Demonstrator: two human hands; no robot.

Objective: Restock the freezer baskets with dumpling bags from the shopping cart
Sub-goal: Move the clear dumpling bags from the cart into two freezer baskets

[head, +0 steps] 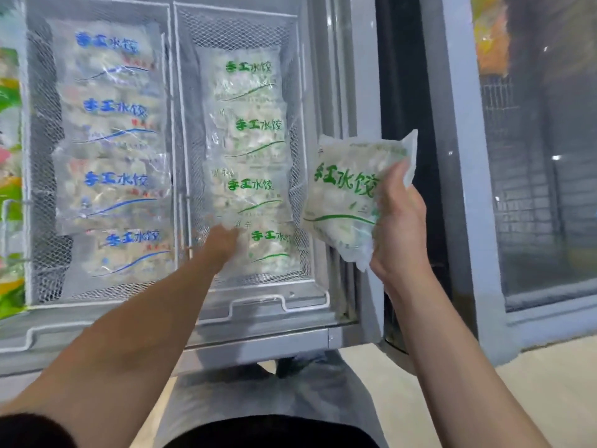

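My right hand grips a green-print dumpling bag ready beside the basket; my left hand presses the front bag flat, its fingers blurred, making room.

Person, head-camera view. Both forearms are bare to above the elbow; left hand and right hand wear no gloves, rings or watch. A dark short sleeve covers the left upper arm. Grey trousers below a black shirt hem.
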